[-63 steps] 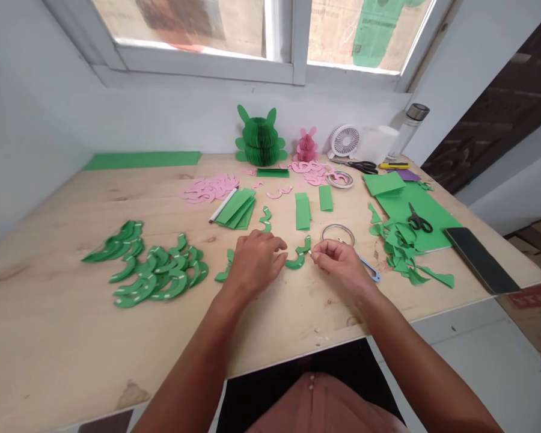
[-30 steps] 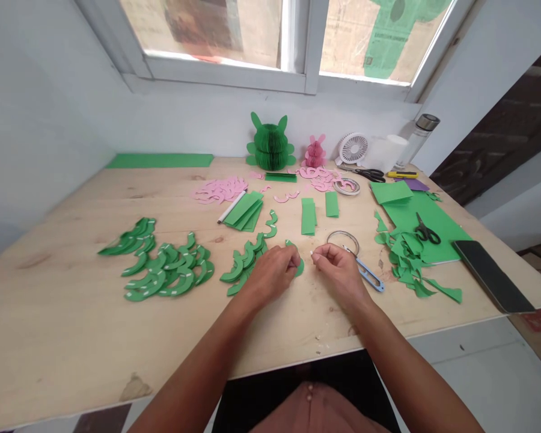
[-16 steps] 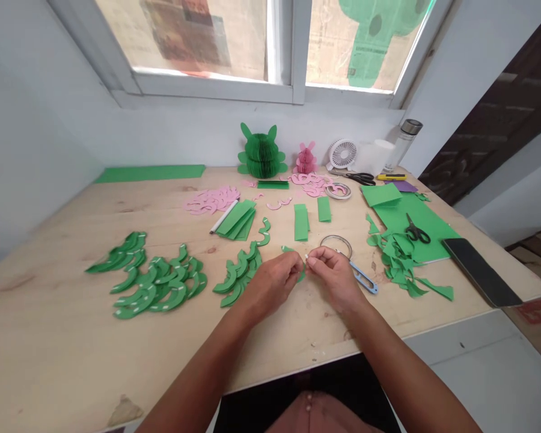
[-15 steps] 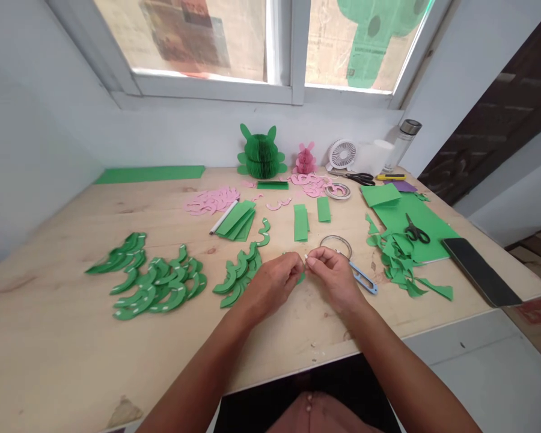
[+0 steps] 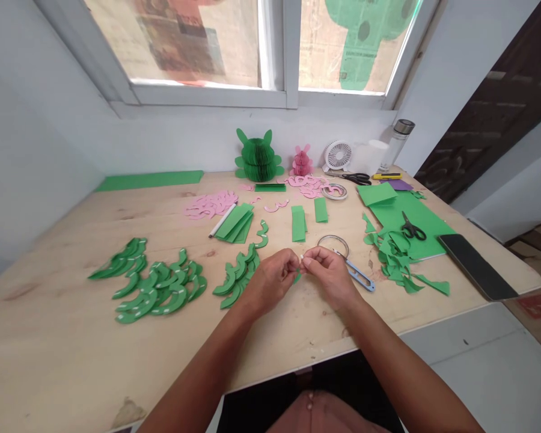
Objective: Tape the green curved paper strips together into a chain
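Near the front of the surface [image 5: 63, 343], a green paper piece [image 5: 297, 278] shows (mostly hidden). The right hand [image 5: 333, 275] pinches a white scrap [image 5: 302, 257]; the left hand's [image 5: 274, 278] fingers curl inward, grip unclear. If sticky, the scrap could cling to the fingers; tugging might crease the piece.

A white fan [image 5: 338, 156] stands upright, a window [image 5: 292, 66] above it, a metal-capped bottle [image 5: 397, 145] to its right, a dark phone [image 5: 478, 267] in front of it and further right
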Tool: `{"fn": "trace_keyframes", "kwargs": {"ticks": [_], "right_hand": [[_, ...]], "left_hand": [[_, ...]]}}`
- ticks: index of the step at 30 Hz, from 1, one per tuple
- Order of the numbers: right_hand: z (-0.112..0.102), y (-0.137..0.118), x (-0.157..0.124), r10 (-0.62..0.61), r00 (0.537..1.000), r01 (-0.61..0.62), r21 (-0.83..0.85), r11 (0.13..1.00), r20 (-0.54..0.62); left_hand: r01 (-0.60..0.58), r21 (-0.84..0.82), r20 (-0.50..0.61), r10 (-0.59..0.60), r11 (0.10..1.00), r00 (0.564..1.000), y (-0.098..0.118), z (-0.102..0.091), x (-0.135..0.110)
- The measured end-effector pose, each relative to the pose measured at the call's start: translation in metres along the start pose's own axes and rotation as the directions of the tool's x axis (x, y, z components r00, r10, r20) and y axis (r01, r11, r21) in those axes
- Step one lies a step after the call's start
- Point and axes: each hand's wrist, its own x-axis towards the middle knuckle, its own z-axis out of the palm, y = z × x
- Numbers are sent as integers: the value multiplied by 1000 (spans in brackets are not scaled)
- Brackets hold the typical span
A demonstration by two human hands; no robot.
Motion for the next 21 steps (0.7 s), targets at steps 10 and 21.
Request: {"fn": "trace_keyframes", "kwargs": {"ticks": [10,21], "right_hand": [[0,1,0,-18,999,19,-39,999,26],[-3,2,3,-178,970,163,-98,982,-168]], "left_hand": [[12,-138,41,-6,990,999,-3,6,-3],[207,-46,-370,-209,977,905,10,4,-2]]}}
